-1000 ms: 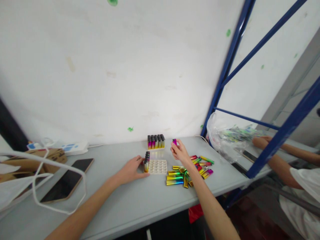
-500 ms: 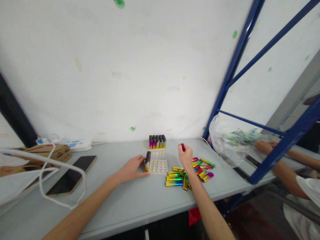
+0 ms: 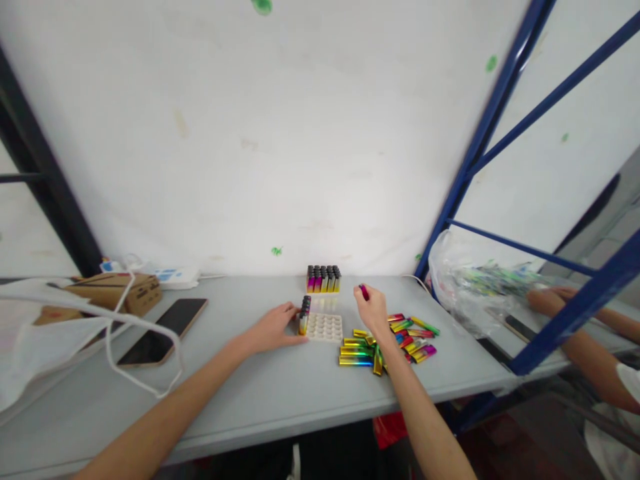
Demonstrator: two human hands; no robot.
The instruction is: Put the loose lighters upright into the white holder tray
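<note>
My left hand point(image 3: 274, 327) rests on the grey table point(image 3: 280, 393), its fingers against the left side of a white tray with round holes point(image 3: 324, 327). One row of lighters point(image 3: 303, 315) stands along the tray's left edge. My right hand point(image 3: 373, 309) hovers just right of the tray, pinching a magenta lighter point(image 3: 364, 291) at its fingertips. A loose pile of shiny multicoloured lighters point(image 3: 387, 340) lies under and right of that hand. A full tray of lighters point(image 3: 323, 279) stands at the back by the wall.
A phone point(image 3: 163, 323) lies at the left, near a cardboard box point(image 3: 116, 292), a power strip point(image 3: 173, 275) and a white bag with cord handles point(image 3: 45, 333). A blue rack frame point(image 3: 560, 313) rises at the right. Behind it, another person's arms point(image 3: 585, 327) work by a plastic bag point(image 3: 470, 283).
My right hand has turned the magenta lighter and drawn it slightly nearer the tray. The view has shifted, so everything sits a little further right. My left hand has stayed at the tray.
</note>
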